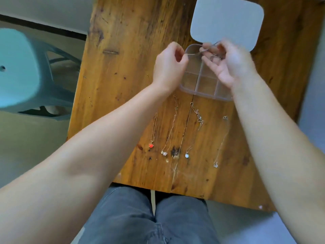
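Observation:
A thin chain necklace (193, 53) is stretched between my two hands above a clear plastic organiser box (202, 85) with several compartments. My left hand (169, 67) pinches one end of the chain at the box's left edge. My right hand (226, 62) pinches the other end between thumb and forefinger over the box's far part, its other fingers spread. Several more necklaces lie in a row on the wooden table (123, 67) nearer to me: one with a red heart pendant (151, 145), one with a clear stone pendant (164, 153), one with a pale round pendant (186, 155) and a silver one (216, 165).
The box's grey lid (226, 22) lies flat just beyond the box. A teal plastic stool (21, 71) stands on the floor to the table's left. My knees in dark jeans (149, 217) are under the near table edge.

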A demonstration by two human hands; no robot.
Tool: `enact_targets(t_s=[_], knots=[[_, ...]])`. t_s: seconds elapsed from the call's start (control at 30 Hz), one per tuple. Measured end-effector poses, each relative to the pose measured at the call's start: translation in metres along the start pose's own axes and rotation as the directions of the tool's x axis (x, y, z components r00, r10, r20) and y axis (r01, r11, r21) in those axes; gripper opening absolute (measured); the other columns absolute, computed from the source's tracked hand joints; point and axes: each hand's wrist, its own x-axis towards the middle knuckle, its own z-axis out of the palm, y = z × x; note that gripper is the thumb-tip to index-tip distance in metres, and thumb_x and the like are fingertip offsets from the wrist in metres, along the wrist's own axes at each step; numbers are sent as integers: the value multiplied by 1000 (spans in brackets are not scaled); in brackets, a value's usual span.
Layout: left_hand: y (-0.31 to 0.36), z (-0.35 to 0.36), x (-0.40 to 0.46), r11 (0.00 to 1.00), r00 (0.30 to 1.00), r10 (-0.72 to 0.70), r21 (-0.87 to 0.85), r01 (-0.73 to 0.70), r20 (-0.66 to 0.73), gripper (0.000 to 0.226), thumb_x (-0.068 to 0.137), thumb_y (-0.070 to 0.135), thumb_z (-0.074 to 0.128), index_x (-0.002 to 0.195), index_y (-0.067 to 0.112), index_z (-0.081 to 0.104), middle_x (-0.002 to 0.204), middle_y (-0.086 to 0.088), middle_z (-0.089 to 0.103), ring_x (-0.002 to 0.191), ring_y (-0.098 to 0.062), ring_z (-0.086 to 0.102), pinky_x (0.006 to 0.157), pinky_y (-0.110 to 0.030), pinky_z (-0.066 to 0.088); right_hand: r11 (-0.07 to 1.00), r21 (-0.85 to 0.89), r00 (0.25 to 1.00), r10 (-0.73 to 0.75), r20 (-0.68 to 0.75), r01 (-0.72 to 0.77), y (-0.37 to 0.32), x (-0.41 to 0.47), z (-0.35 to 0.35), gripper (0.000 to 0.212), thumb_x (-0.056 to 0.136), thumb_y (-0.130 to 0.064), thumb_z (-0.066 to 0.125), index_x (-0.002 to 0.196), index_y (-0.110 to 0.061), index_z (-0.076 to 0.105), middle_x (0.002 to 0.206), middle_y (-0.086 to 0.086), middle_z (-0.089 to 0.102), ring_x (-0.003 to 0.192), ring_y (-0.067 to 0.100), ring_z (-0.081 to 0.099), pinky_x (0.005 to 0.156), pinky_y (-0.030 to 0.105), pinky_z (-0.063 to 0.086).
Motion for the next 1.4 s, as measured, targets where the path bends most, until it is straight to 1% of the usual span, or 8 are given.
enact_targets(t_s=[0.2,0.5,0.8,1.0,1.1,1.23,1.33,1.4], knots=[[-11,25,23,865,986,102,478,-152,129,21,90,23,53,103,9,62,114,-13,53,109,-27,45,78,-32,42,882,-472,999,15,33,2,13,24,17,21,95,-4,43,81,-11,58,90,16,64,82,18,66,75,27,57],[-83,-48,-132,925,972,-54,379,-37,229,12,90,27,55,90,15,52,80,1,55,78,-24,53,65,-34,41,414,-838,926,-34,375,355,101,-65,-11,30,88,0,41,91,-18,65,90,-5,65,84,15,62,74,26,49],[-120,-46,-183,770,928,43,580,-267,371,19,83,25,67,86,8,59,83,-9,60,77,-29,56,65,-39,45,138,-874,880,27,474,466,175,-93,-15,29,88,1,41,103,-9,63,109,10,60,102,26,56,84,38,47],[-111,-63,-167,901,946,74,386,-199,315,12,89,16,59,88,5,62,80,-9,60,65,-22,57,55,-32,48,-81,-711,714,153,684,698,179,-89,-15,28,89,-10,55,116,-7,60,137,10,46,121,29,44,94,44,45],[-100,-78,-148,953,980,66,280,-118,190,7,88,10,60,88,3,60,84,-9,59,68,-19,53,60,-26,43,14,-747,743,83,664,665,172,-83,-11,14,89,-20,60,95,-8,64,136,9,46,121,26,44,95,41,43],[-85,-93,-115,982,1000,-1,188,4,-19,7,90,11,57,87,5,60,84,-6,59,76,-14,52,68,-18,42,495,-793,926,-69,371,354,130,-69,-11,20,94,-27,54,74,-24,59,122,-2,55,106,12,52,97,34,41],[-64,-80,-89,990,1000,12,137,-13,9,8,91,10,55,85,6,59,83,-4,57,75,-13,50,66,-10,38,929,-365,990,-6,139,57,86,-58,-21,30,97,-28,47,68,-22,53,109,0,66,106,13,60,98,39,46],[-45,-58,-72,991,995,49,116,-60,92,9,91,12,53,83,8,58,82,0,56,75,-12,50,65,-10,37,997,47,995,55,83,-59,57,-51,-32,33,98,-28,46,66,-18,50,99,6,72,103,20,67,94,38,50]])
